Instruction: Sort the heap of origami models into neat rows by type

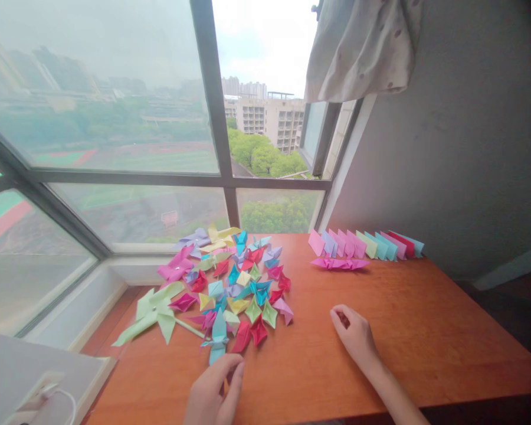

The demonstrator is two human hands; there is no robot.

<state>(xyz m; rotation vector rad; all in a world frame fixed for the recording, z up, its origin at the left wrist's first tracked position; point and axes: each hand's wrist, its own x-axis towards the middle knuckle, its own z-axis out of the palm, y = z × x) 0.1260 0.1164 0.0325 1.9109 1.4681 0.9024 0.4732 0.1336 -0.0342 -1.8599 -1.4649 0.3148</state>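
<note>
My left hand rests at the table's near side with its fingers curled in and nothing visible in them. Just beyond it lies a light blue folded paper crane. Loosely closed, my right hand lies on the bare wood to the right, and nothing shows in it. Ahead of that hand is a magenta folded paper piece with pointed ends. Between the hands and the window spreads a heap of small origami pieces, among them a red one and a green one.
A pale green paper pinwheel, a magenta pinwheel and a yellow one lie at the left of the brown table. A row of folded coloured papers stands at the back right. A power socket is lower left.
</note>
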